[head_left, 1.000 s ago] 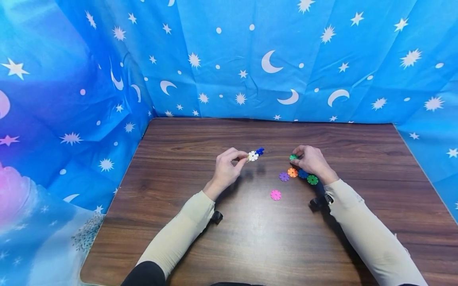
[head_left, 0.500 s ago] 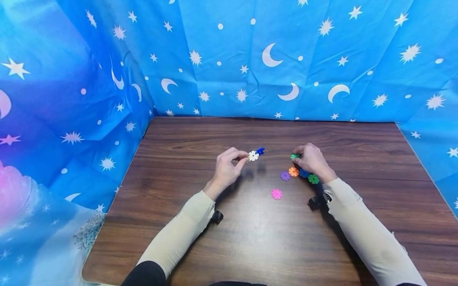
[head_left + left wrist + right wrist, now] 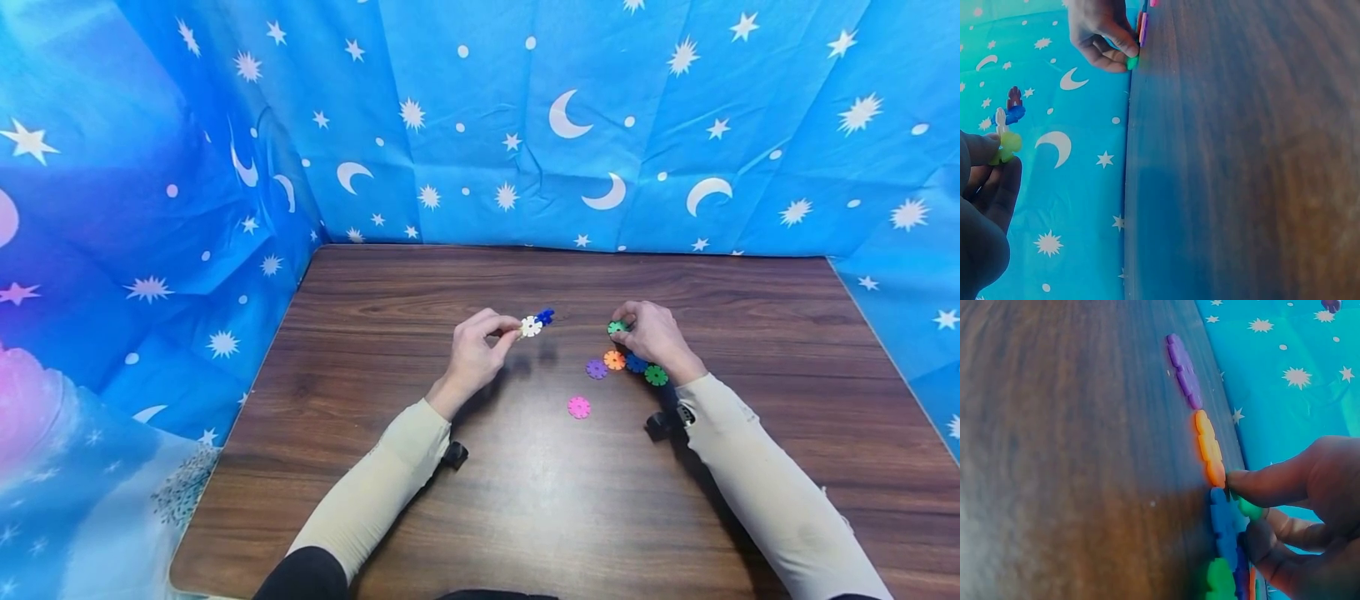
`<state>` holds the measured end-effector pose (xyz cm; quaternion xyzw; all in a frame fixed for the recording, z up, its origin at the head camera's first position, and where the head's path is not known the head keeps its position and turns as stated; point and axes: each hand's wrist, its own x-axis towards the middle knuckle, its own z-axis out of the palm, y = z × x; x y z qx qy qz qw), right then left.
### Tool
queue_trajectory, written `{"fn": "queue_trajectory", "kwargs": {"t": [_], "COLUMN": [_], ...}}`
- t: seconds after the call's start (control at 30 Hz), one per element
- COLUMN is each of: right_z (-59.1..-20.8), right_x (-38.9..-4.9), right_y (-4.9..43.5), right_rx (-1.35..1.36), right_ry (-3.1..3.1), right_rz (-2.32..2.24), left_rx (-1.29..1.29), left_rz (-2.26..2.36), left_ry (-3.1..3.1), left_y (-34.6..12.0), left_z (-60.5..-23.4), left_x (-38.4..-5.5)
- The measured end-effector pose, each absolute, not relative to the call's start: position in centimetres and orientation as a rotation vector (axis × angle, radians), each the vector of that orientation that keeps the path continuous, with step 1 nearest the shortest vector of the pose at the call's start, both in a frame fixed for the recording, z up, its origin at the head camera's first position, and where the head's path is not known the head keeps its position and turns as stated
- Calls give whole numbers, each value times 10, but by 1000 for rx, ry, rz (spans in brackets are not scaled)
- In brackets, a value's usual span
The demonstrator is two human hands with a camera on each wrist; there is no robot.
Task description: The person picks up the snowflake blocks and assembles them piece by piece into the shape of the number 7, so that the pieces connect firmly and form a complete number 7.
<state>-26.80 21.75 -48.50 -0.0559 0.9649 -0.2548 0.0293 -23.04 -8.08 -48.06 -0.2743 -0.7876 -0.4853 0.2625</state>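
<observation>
In the head view my left hand (image 3: 477, 350) pinches a small chain of notched plastic discs between thumb and fingers, raised over the table. A white disc (image 3: 531, 326) and a blue disc (image 3: 546, 317) show there. The left wrist view adds a yellow disc (image 3: 1009, 145) at the fingertips and a dark reddish-brown disc (image 3: 1014, 96) at the far end. My right hand (image 3: 654, 335) pinches a green notched disc (image 3: 616, 328); its fingers partly cover it in the right wrist view. The two held pieces are apart.
Near my right hand lie a purple disc (image 3: 597, 369), an orange disc (image 3: 614, 360), a blue disc (image 3: 636, 363) and another green disc (image 3: 656, 375). A pink disc (image 3: 579, 407) lies closer to me. The wooden table (image 3: 360, 500) meets a starry blue curtain (image 3: 480, 125).
</observation>
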Motion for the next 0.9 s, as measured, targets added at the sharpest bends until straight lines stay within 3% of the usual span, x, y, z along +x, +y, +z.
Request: {"fn": "queue_trajectory", "kwargs": {"t": [0.9], "right_z": [-486], "right_x": [-261], "right_y": [218], "right_rx": [-309], "right_ry": [3095], "right_rz": [-872], "left_rx": [-754], "left_rz": [-1293], "left_ry": [-2095], "left_y": [-80], "left_z": [-479], "left_x": [-230]}}
